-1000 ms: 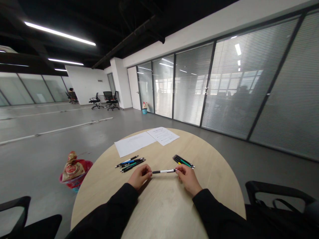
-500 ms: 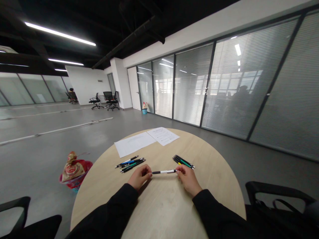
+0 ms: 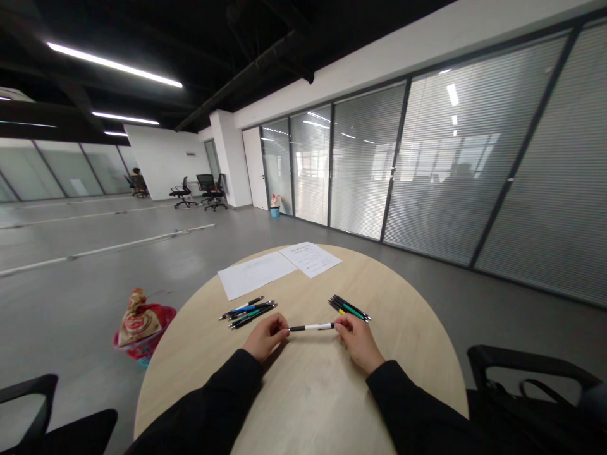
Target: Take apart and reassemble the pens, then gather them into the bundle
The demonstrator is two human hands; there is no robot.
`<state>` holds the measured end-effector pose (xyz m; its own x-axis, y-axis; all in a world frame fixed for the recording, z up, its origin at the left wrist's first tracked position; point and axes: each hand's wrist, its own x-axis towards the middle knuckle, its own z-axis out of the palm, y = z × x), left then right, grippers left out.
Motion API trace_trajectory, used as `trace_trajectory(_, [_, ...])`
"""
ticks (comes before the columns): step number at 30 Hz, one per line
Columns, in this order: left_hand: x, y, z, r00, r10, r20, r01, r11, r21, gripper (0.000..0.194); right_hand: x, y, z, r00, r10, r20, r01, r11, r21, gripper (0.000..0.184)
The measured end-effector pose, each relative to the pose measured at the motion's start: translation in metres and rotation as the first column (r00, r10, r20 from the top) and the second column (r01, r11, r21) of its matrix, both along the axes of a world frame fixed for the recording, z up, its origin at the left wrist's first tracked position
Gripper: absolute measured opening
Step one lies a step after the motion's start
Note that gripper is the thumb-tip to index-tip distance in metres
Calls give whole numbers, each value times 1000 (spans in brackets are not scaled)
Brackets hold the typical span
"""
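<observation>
A white and black pen (image 3: 312,327) lies crosswise between my two hands, slightly above the wooden tabletop. Its dark grip end is pinched by my left hand (image 3: 266,337), while my right hand (image 3: 358,341) pinches the clicker end; both hands are closed. Just beyond my left hand is a loose pile of several pens (image 3: 249,311), with black, blue, green and white bodies. A tighter bunch of pens (image 3: 349,308), black, green and yellow, sits beyond my right hand, which partly covers the nearest ones.
Two paper sheets (image 3: 258,273) lie at the far side of the round table (image 3: 403,303). On the floor at left stands a pink basket (image 3: 137,346) holding a brown paper bag. Black chairs flank the table, one with its armrest (image 3: 535,361) at right.
</observation>
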<state>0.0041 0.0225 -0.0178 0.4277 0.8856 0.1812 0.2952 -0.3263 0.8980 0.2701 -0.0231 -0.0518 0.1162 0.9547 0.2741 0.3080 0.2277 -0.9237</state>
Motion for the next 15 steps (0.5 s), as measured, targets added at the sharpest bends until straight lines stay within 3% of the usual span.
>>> trace_trajectory(15, [0,-1,2,1000,7,1,-7,1000,-6,17,0,0,-1,1000,1,-14,-1,1000,-22,17])
